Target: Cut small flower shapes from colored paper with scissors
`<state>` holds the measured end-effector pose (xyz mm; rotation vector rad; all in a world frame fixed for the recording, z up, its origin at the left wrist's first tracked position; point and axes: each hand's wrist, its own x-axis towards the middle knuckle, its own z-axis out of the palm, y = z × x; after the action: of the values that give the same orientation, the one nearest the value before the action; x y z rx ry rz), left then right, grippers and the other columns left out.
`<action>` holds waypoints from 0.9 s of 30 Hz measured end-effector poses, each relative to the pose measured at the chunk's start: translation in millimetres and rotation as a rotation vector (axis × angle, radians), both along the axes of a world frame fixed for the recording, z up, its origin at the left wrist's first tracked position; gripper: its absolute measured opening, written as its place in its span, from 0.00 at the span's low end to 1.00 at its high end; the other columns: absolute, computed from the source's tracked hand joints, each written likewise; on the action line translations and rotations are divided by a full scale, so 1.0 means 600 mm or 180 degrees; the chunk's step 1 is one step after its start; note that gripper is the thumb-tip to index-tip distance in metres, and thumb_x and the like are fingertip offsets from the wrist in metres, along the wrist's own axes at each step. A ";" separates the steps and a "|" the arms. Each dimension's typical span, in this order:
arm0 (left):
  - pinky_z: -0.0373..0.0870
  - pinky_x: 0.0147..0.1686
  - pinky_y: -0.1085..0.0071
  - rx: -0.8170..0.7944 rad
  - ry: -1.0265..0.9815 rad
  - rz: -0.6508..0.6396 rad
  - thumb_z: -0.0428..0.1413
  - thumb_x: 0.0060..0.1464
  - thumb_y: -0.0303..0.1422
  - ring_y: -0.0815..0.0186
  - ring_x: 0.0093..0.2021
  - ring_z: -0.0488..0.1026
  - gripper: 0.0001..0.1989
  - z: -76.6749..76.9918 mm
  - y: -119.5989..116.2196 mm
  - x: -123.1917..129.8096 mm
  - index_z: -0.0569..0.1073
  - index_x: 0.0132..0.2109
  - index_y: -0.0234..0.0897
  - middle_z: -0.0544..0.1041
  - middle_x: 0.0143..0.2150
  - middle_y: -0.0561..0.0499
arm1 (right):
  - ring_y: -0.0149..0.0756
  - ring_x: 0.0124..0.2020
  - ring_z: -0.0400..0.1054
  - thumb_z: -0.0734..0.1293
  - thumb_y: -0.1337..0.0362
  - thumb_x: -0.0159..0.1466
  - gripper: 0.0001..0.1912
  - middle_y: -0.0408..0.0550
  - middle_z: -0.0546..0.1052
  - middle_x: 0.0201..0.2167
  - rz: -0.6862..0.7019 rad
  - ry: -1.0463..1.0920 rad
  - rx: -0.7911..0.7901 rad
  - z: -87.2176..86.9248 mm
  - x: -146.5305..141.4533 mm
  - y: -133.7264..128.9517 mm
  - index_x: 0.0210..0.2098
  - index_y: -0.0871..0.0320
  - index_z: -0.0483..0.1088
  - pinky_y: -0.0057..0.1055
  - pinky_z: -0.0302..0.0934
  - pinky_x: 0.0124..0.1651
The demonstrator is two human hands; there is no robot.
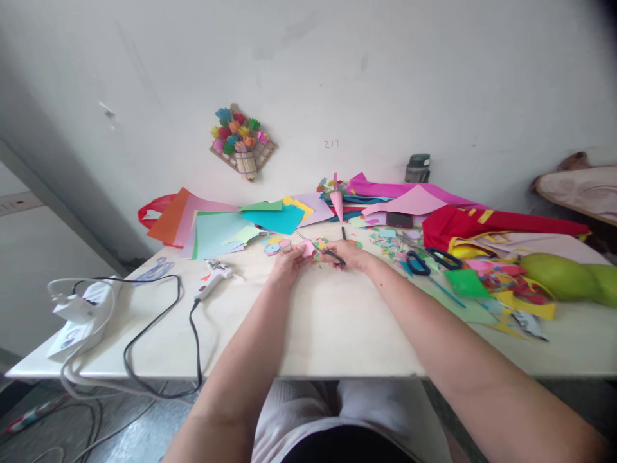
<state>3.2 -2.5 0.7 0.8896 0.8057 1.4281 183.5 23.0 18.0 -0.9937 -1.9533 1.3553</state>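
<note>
Over the middle of the table, my left hand [288, 265] pinches a small piece of pink paper [307, 249]. My right hand [348, 254] grips a pair of dark-handled scissors [336, 258], whose blades point left toward the pink piece. Whether the blades touch the paper I cannot tell. Small round paper cutouts [278, 245] lie just beyond my left hand. Past my hands a pink paper cone [338, 204] with tiny paper flowers stands among the coloured sheets.
A white glue gun [213, 280] and a power strip [87, 318] with cables lie left. Coloured paper sheets [216, 230] line the back. To the right are paper scraps [385, 240], more scissors [434, 259], a red cloth [482, 222] and green fruit-like objects [554, 276]. A dark-lidded bottle [417, 168] stands behind.
</note>
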 end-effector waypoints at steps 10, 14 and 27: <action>0.74 0.38 0.68 0.0150 -0.0017 0.0249 0.63 0.40 0.29 0.64 0.34 0.76 0.09 0.000 0.001 -0.002 0.71 0.29 0.33 0.77 0.31 0.49 | 0.21 0.10 0.53 0.72 0.62 0.50 0.11 0.35 0.62 0.10 0.0003 -0.0007 0.0037 0.009 0.002 -0.011 0.24 0.62 0.66 0.19 0.49 0.12; 0.74 0.35 0.69 0.0128 0.0119 0.0245 0.65 0.38 0.33 0.63 0.32 0.76 0.13 -0.001 -0.001 -0.003 0.68 0.28 0.34 0.77 0.31 0.49 | 0.20 0.10 0.53 0.71 0.62 0.51 0.11 0.34 0.62 0.10 -0.0011 -0.0021 -0.0019 0.011 0.002 -0.013 0.24 0.62 0.66 0.19 0.49 0.12; 0.72 0.29 0.70 0.0305 0.0984 0.0038 0.66 0.36 0.39 0.68 0.23 0.73 0.17 0.008 -0.011 0.010 0.70 0.25 0.32 0.72 0.22 0.53 | 0.23 0.14 0.61 0.72 0.71 0.48 0.13 0.38 0.70 0.16 -0.0603 0.0554 -0.0101 0.018 0.005 -0.013 0.32 0.62 0.66 0.20 0.52 0.17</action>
<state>9.1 -9.0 5.6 1.2004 0.9789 1.3662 186.5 15.3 29.0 -1.0119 -1.6710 1.3224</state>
